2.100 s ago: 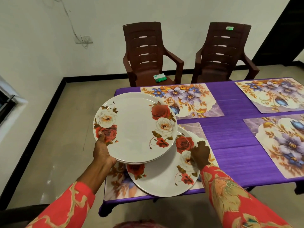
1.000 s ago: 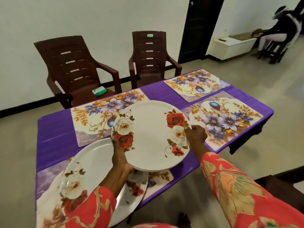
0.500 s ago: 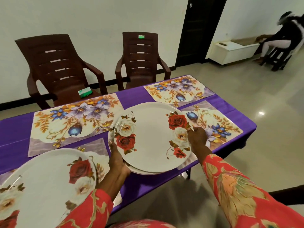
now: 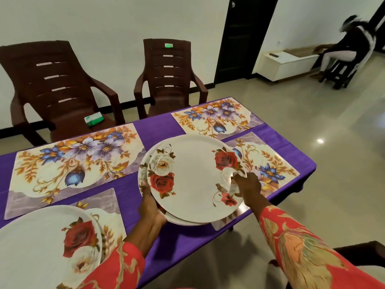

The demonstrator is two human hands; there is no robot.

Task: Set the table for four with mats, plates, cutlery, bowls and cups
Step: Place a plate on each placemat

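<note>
A stack of white rose-patterned plates [image 4: 195, 180] hovers over the near edge of the purple table [image 4: 154, 132]. My left hand [image 4: 149, 205] grips the stack's left rim from below. My right hand [image 4: 248, 184] pinches the right rim of the top plate, which sits slightly shifted on the ones beneath. The stack partly covers the near right floral mat [image 4: 268, 167]. One plate [image 4: 41, 240] lies on the near left mat [image 4: 100, 205]. Two more mats, far left [image 4: 73, 157] and far right [image 4: 216, 117], lie bare.
Two brown plastic chairs [image 4: 54, 84] [image 4: 168, 74] stand behind the table; a small green-and-white box [image 4: 93, 118] lies on the left one's seat. A dark door [image 4: 239, 36], a white low cabinet [image 4: 285, 63] and a seated person [image 4: 350, 51] are at the back right.
The view and the stack have shifted right along the table toward the near right mat. The top plate has slid slightly off the plates under it, my right hand pinching its rim.
</note>
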